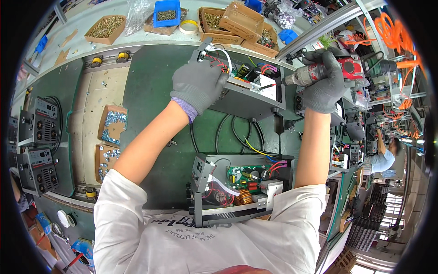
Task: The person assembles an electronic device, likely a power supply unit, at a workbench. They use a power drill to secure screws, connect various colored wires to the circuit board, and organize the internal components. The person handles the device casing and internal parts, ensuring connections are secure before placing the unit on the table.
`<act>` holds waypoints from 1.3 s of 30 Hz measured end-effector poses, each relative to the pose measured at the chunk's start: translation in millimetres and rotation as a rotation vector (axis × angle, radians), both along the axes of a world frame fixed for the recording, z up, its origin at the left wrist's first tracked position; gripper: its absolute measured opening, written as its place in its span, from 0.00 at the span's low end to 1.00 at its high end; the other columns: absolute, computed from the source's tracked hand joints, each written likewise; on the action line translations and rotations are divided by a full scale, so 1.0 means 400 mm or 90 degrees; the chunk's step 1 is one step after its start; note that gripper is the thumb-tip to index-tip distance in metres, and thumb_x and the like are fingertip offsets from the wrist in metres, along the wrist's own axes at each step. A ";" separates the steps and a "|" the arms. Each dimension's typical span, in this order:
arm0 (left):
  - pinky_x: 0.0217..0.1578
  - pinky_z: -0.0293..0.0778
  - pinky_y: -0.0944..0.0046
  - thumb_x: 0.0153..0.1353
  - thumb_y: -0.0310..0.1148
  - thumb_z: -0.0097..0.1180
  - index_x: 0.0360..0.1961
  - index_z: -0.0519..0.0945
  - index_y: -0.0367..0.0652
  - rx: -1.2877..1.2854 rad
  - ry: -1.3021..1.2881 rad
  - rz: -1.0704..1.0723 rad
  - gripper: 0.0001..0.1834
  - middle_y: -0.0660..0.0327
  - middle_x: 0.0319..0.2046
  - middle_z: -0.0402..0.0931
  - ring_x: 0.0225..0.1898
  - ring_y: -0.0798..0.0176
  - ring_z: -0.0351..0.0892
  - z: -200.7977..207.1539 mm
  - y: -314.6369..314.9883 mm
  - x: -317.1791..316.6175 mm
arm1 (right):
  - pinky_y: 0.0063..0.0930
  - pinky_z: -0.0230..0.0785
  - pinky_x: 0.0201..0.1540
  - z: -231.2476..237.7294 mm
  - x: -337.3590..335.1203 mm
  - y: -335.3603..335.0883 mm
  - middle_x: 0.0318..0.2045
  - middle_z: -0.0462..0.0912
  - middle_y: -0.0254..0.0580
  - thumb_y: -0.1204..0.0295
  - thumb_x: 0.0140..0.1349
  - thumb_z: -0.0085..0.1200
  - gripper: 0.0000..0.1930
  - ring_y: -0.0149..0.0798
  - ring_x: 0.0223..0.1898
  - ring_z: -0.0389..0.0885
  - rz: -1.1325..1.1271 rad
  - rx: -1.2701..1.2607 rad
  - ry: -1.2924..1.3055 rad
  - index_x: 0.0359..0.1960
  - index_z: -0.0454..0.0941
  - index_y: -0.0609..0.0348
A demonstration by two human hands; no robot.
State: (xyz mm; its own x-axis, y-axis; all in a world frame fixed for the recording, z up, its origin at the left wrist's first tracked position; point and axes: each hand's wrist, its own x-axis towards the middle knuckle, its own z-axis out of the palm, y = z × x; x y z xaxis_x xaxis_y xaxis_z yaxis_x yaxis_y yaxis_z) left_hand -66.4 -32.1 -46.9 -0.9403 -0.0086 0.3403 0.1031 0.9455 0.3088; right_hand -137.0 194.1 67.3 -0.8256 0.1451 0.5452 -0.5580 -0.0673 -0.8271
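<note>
My right hand (325, 86), in a grey glove, is closed round a red and grey cordless drill (311, 73). Its bit points left, over the right end of the far welding machine (246, 101). That machine's cover is off, and red wires, a white cable and a white plate show inside. My left hand (196, 84), also gloved, lies curled over the left part of the same machine and hides some of it; its fingertips are mostly out of sight. Nearer my body a second uncovered welding machine (242, 182) shows a green circuit board, a copper coil and wires.
Black cables (223, 132) loop between the two machines. Cardboard boxes of screws (106, 29) and a blue bin (167, 13) line the far shelf. Small metal parts fill a box (114, 123) at left. Finished-looking machines (41, 169) stand far left. An orange coiled hose (392, 34) hangs at right; a person (383, 157) works beyond.
</note>
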 end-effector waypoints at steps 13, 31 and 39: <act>0.32 0.75 0.47 0.68 0.48 0.51 0.35 0.85 0.50 -0.008 0.039 0.008 0.16 0.56 0.29 0.79 0.33 0.49 0.82 -0.012 0.003 0.002 | 0.32 0.77 0.27 -0.004 -0.063 -0.018 0.28 0.82 0.49 0.70 0.65 0.51 0.11 0.41 0.25 0.81 0.053 0.175 -0.060 0.38 0.78 0.67; 0.39 0.77 0.50 0.66 0.47 0.55 0.46 0.84 0.48 0.318 0.108 0.053 0.17 0.52 0.36 0.83 0.36 0.47 0.83 0.000 -0.032 0.045 | 0.30 0.75 0.42 -0.030 -0.090 0.002 0.33 0.83 0.42 0.71 0.63 0.53 0.09 0.35 0.35 0.82 0.065 0.346 0.136 0.36 0.80 0.66; 0.50 0.76 0.55 0.68 0.43 0.53 0.48 0.82 0.40 0.602 0.156 0.348 0.18 0.48 0.44 0.83 0.47 0.48 0.83 -0.152 -0.277 0.259 | 0.32 0.76 0.43 -0.014 -0.080 -0.035 0.35 0.85 0.47 0.72 0.62 0.55 0.14 0.39 0.37 0.85 0.035 0.139 -0.053 0.46 0.79 0.70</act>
State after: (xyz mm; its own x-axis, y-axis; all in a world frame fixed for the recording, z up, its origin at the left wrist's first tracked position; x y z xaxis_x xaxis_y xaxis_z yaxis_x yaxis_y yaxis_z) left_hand 37.1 -142.9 -107.8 -0.6395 -0.7533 0.1538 -0.0976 0.2781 0.9556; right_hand -169.1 180.2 61.6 -0.8723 -0.0150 0.4887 -0.4879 0.0906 -0.8682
